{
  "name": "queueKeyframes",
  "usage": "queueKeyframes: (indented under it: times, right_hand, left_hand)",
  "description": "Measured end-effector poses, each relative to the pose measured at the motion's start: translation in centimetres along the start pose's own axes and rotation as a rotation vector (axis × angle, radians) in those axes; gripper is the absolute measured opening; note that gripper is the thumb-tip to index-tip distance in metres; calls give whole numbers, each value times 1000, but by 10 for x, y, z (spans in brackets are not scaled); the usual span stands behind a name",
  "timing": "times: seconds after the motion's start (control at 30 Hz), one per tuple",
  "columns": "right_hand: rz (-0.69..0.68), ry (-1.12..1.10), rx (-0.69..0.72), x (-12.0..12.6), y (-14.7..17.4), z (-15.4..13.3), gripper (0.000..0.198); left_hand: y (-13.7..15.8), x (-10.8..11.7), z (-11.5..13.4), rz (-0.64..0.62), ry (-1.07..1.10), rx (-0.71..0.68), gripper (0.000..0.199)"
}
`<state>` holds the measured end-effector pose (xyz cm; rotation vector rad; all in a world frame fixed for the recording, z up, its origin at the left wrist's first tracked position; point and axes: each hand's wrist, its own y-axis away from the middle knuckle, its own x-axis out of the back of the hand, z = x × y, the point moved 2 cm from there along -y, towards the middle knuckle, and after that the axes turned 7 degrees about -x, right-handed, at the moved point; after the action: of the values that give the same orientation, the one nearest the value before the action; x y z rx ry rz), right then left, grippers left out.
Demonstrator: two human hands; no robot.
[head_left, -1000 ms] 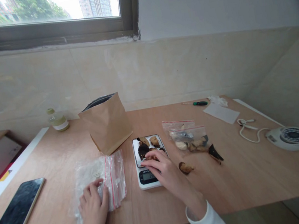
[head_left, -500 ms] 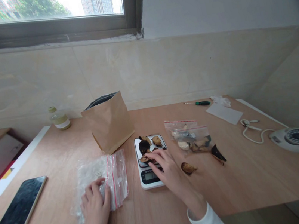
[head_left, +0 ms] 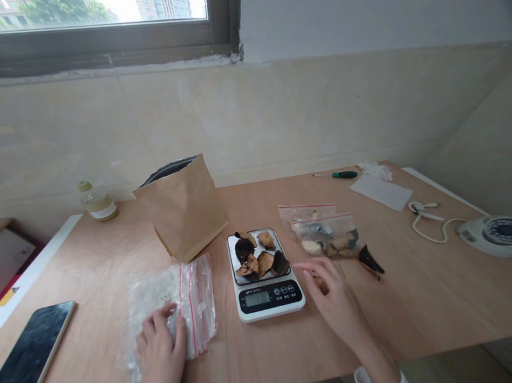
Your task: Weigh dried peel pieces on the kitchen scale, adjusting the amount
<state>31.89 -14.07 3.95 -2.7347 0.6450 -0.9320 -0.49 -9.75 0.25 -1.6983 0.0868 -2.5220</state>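
My left hand point(head_left: 160, 349) rests on a stack of clear zip bags point(head_left: 197, 311), its fingers loosely spread. A white digital kitchen scale point(head_left: 272, 311) stands at the middle of the table. Several dried, curled, dark-and-tan pieces point(head_left: 265, 262), resembling dried fungus, lie on its plate. Just right of the scale is my right hand point(head_left: 335, 292), index finger extended and nothing seen in its grip. Under its fingers another dried piece point(head_left: 320, 283) is partly hidden on the table. I cannot tell whether they touch.
Behind the bags stands an open brown paper pouch point(head_left: 186, 212). Filled zip bags point(head_left: 336, 237) and a loose dark piece point(head_left: 370, 261) lie to the right. Around the edges are a phone point(head_left: 26, 367), a bottle point(head_left: 98, 202), a screwdriver point(head_left: 344, 174) and a white camera point(head_left: 499, 236).
My right hand has moved right, off the scale plate, to above the loose piece beside it. The scale's display and buttons are now uncovered. My left hand stays on the bags.
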Motion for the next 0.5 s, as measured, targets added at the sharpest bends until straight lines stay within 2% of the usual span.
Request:
queueKeyframes:
  times: [0.5]
  right_hand:
    - [1,2,9,-7,2,4,25]
  left_hand:
    - [-1,0,0,-21,8,8,46]
